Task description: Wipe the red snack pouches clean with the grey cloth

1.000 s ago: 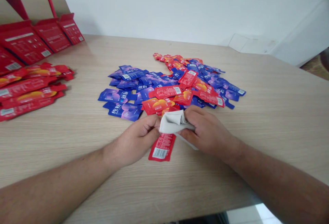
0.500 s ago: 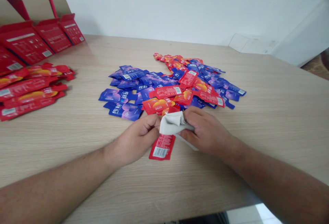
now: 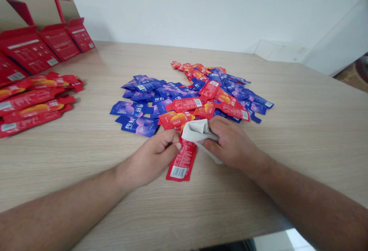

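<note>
My left hand point(image 3: 153, 157) is closed, its fingers pinching the upper edge of a red sachet point(image 3: 182, 161) that lies on the wooden table point(image 3: 86, 166). My right hand point(image 3: 231, 143) is closed around a white cloth point(image 3: 198, 130), which is pressed on the top end of that sachet. Just beyond both hands lies a spread pile of several blue and red sachets point(image 3: 192, 95).
A row of several red sachets point(image 3: 34, 103) lies at the table's left edge. Behind it stand open red cartons point(image 3: 43, 43) with raised flaps. A white wall runs along the back, and the table's front edge is near my forearms.
The cloth in my right hand has slid up and away along the red sachet, uncovering more of it. My left hand has stayed on the sachet.
</note>
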Tool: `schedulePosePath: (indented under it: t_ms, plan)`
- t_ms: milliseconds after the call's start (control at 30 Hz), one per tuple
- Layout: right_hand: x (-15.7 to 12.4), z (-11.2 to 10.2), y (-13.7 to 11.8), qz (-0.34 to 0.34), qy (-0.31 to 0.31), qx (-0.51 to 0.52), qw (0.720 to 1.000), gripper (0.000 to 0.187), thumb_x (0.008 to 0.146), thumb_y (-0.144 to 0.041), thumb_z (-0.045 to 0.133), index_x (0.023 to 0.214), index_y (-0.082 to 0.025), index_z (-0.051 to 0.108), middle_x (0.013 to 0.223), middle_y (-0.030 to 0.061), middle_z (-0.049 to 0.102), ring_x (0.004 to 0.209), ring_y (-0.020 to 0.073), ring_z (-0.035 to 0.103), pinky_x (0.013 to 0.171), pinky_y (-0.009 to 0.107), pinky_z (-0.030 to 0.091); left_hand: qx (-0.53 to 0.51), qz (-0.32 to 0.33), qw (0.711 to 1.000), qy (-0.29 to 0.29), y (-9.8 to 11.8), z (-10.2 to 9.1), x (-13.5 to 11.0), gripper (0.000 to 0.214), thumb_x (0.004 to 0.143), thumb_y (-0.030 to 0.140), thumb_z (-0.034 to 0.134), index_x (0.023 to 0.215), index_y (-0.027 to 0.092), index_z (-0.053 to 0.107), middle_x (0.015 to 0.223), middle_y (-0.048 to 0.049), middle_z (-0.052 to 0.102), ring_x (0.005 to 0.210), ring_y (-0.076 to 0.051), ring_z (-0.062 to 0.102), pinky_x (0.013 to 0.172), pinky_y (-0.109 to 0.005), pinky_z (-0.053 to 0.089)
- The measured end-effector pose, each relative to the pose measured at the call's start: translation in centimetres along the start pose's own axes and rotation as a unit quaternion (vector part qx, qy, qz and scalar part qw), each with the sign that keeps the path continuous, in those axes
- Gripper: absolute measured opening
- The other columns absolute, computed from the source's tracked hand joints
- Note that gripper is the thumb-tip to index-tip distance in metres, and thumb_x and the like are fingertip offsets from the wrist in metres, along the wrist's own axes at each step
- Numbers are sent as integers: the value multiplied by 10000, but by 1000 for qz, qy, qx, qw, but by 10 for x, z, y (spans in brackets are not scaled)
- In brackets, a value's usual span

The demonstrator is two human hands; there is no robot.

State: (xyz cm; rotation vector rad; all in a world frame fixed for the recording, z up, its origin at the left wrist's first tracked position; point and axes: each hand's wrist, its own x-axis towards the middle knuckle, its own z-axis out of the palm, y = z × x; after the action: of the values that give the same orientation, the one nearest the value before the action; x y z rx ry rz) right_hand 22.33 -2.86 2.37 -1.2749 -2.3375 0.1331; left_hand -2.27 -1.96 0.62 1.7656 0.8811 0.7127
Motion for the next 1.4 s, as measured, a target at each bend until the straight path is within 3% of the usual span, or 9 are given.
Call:
schedulePosePath:
  t_ms: [133, 333, 533, 700, 867, 1033, 1233, 1400]
  plan:
    - [-1, -2, -5, -36, -57, 47, 997, 149, 937, -296, 655, 933, -196, 545, 974, 60, 623, 867, 210, 591, 758, 327, 466, 9, 6, 1000, -8, 2, 1, 1, 195, 980, 278, 508, 818, 174, 540, 827, -4, 580, 759, -142, 518, 685, -262, 446]
    - [1, -1, 1, 4, -4, 2, 1000, 188, 963, -354, 633, 910, -201, 538, 952, 73, 623, 859, 227, 582, 744, 346, 459, -4, -6, 1000, 5, 1, 1, 1, 227, 992, 300, 488, 801, 182, 512, 755, 21, 523, 679, -123, 470, 630, -243, 434]
    - [-2, -2, -4, -33, -58, 46, 997, 147, 944, -303, 651, 946, -194, 552, 973, 60, 627, 864, 209, 591, 753, 327, 469, 3, 6, 1000, -11, 4, 0, 2, 193, 978, 273, 518, 813, 175, 541, 843, -8, 598, 778, -147, 538, 698, -260, 460]
    - [1, -1, 0, 9, 1, 0, 1000, 185, 958, -351, 639, 912, -200, 544, 943, 70, 626, 856, 224, 579, 740, 341, 461, -5, -7, 1000, 4, -1, 1, 1, 213, 1001, 286, 482, 820, 178, 517, 776, 17, 534, 696, -125, 475, 650, -252, 438]
    - [0, -1, -1, -30, -52, 30, 998, 160, 945, -320, 647, 923, -201, 542, 946, 56, 621, 829, 204, 579, 723, 325, 464, 8, 1, 1000, -9, 2, 0, 2, 204, 989, 276, 507, 816, 173, 532, 817, -1, 565, 756, -142, 506, 687, -267, 447]
    - [0, -1, 1, 3, 1, -2, 1000, 197, 962, -363, 637, 906, -202, 536, 933, 64, 621, 841, 218, 583, 729, 338, 462, -10, -1, 1000, -2, 1, 1, 1, 218, 1001, 289, 481, 813, 182, 510, 771, 18, 524, 691, -126, 466, 643, -255, 437]
    - [-1, -1, -1, -32, -51, 27, 998, 155, 948, -326, 642, 934, -205, 547, 960, 61, 629, 847, 211, 591, 734, 331, 470, 12, 7, 1000, -10, 2, 1, 2, 204, 982, 274, 521, 802, 181, 525, 810, 1, 561, 786, -151, 536, 719, -273, 459]
    - [0, -1, 1, 9, 7, 1, 1000, 186, 967, -367, 626, 921, -205, 546, 946, 71, 631, 869, 232, 595, 742, 343, 465, -12, -4, 1000, 0, 3, 1, 1, 220, 995, 285, 479, 799, 186, 501, 753, 21, 523, 669, -122, 472, 625, -245, 435]
